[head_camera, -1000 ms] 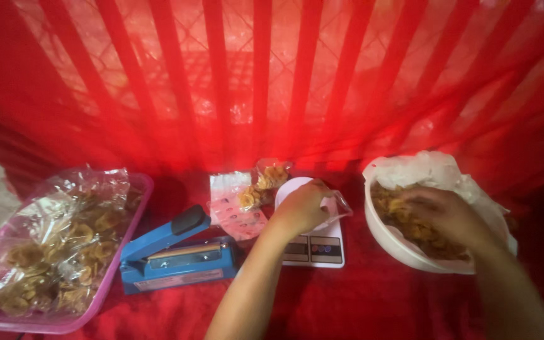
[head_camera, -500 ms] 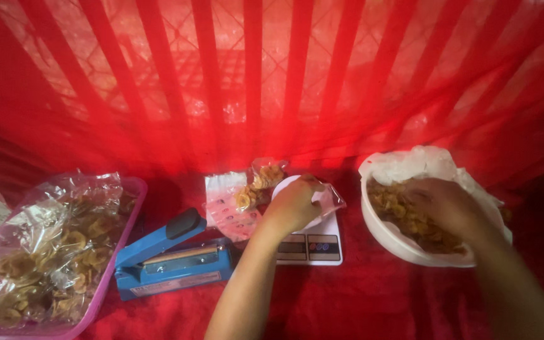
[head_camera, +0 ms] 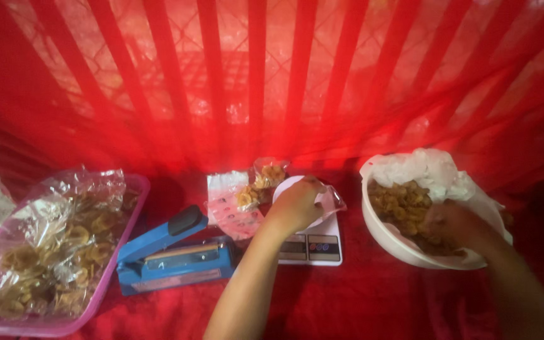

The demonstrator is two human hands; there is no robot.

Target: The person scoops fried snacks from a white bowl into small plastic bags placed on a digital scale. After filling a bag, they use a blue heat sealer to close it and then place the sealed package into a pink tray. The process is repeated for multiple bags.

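1. Hanging behind everything you work on is the red curtain (head_camera: 234, 82), its folds striped light and dark, and it runs down onto the red cloth (head_camera: 373, 302) that covers the surface in front of you.
2. Off to your left lies the pink tray (head_camera: 118, 252), heaped with clear packets of fried snack (head_camera: 51, 252) that crinkle up above its rim.
3. To your right stands the white bowl (head_camera: 404, 252), lined with a white plastic bag (head_camera: 423, 167) and part filled with loose fried snack pieces (head_camera: 398, 201).
4. Between tray and scale sits the blue heat sealer (head_camera: 171, 252), its arm raised at a slant, the dark handle end pointing up toward the curtain.
5. Your right hand (head_camera: 454, 226) is down inside the bowl among the pieces; it looks curled over them, but blur keeps you from telling whether it has closed on any.
6. The small white kitchen scale (head_camera: 313, 242) sits just right of the sealer, its display and buttons facing you.
7. Your left hand (head_camera: 297, 204) rests above the scale platform, fingers bent around the mouth of a clear plastic bag (head_camera: 334, 200) that lies on the scale; the hand grips the bag's edge.
8. Just behind the scale and touching the curtain's foot lie two small filled packets (head_camera: 256, 186) and a flat printed pack (head_camera: 228, 189), side by side.
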